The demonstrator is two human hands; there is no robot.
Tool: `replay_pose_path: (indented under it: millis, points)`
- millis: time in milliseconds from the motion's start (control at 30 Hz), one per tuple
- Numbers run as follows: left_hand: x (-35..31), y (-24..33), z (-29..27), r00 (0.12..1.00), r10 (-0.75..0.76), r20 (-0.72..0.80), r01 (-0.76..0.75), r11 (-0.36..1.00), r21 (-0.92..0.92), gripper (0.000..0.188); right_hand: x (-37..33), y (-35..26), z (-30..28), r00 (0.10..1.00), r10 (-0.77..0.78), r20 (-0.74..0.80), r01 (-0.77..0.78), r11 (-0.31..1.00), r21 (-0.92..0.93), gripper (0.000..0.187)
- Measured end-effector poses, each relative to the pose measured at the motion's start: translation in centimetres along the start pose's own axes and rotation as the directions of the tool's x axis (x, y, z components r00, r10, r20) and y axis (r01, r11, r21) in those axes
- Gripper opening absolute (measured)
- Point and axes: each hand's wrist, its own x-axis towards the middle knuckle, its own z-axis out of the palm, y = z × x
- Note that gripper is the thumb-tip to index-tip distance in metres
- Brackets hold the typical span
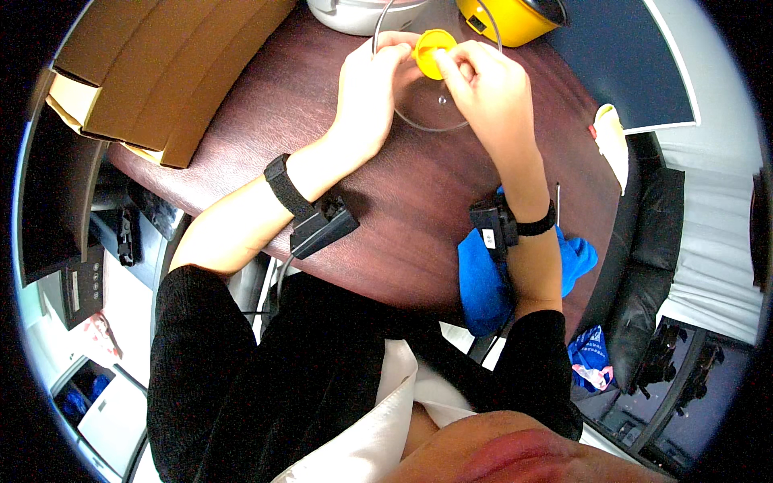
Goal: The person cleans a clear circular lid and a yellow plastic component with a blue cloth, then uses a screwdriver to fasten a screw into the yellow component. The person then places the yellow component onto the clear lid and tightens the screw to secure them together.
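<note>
A round clear glass lid [420, 106] with a thin metal rim is tilted up above the far part of the table. A yellow round knob [436, 42] sits near its middle. My left hand [373, 88] is at the lid's left side, its thumb and fingers closed at the knob's edge; some fingers are hidden. From the right, my right hand [493, 84] pinches the knob's raised middle between thumb and curled fingers. Each wrist wears a black strap with a small black device.
A brown cardboard box [173, 60] stands at the far left of the brown table [403, 217]. Behind the lid are a white rounded appliance [354, 18] and a yellow pot [519, 22] with a dark inside. Blue cloth [483, 282] lies under my right forearm.
</note>
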Motion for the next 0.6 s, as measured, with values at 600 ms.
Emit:
replay_pose_path:
  millis: [600]
  points:
    - [0.5, -1.2, -0.5, 0.985, -0.174, 0.0, 0.173, 0.978, -0.116, 0.036, -11.4, 11.4, -18.4, 0.59, 0.701, 0.4, -0.524, 0.71, -0.471, 0.036]
